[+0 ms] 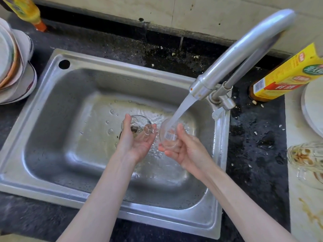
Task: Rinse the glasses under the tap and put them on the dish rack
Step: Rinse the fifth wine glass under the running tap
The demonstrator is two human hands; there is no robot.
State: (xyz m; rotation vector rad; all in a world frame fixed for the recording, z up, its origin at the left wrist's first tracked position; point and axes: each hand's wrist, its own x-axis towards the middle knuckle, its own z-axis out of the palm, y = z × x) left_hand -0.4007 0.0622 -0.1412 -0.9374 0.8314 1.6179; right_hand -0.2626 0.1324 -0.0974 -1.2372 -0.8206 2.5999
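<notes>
Water runs from the steel tap (244, 49) into a clear glass (168, 135) with a small label, which my right hand (183, 151) grips from below over the sink (57, 105). My left hand (138, 138) cups a second clear glass (138, 124) lying on its side in the palm, just left of the stream, above the drain. A dirty glass (307, 158) with brown residue lies on the counter at the far right.
Stacked plates and bowls (12, 67) stand on the left counter. A yellow bottle (29, 13) is at the back left. A yellow box (288, 74) and a white plate (312, 109) sit right of the tap. Crumbs litter the dark counter.
</notes>
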